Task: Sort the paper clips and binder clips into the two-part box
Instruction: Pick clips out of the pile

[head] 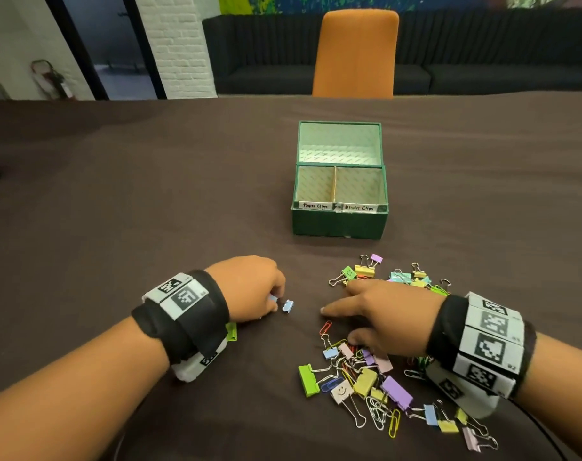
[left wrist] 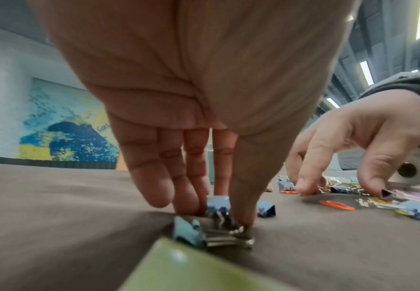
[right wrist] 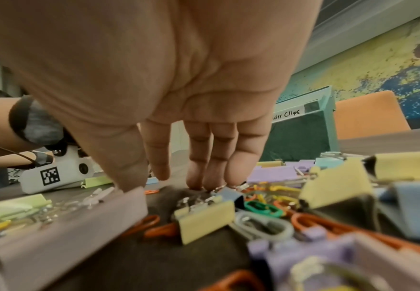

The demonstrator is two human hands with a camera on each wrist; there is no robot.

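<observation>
A person's left hand (head: 249, 287) pinches a small light-blue metal binder clip (left wrist: 218, 204) between thumb and fingers (left wrist: 186, 173) on the brown cloth-covered bench (head: 150, 194), while the right hand (head: 382, 314) spreads its fingers (right wrist: 203, 157) wide and straight over a mixed heap of pastel binder clips and coloured wire paper clips (head: 366, 377), their tips touching it and holding nothing. A second light-blue binder clip (head: 288, 306) lies just beyond the left fingertips, and a third, with steel handles (left wrist: 203, 234), sits just behind the thumb, toward the wrist. The green cardboard two-part box (head: 339, 221) stands open well ahead of both hands, its compartments labelled "Paper Clips" on the left and "Binder Clips" on the right, and both appear unfilled. The risk from here seems twofold: the small clip could slip from so shallow a pinch as it is lifted, and the wire paper clips, tangled among binder clip handles under the right fingers, could ride along into the wrong compartment. A further cluster of binder clips (head: 382, 274) lies past the right fingertips, toward the box.
</observation>
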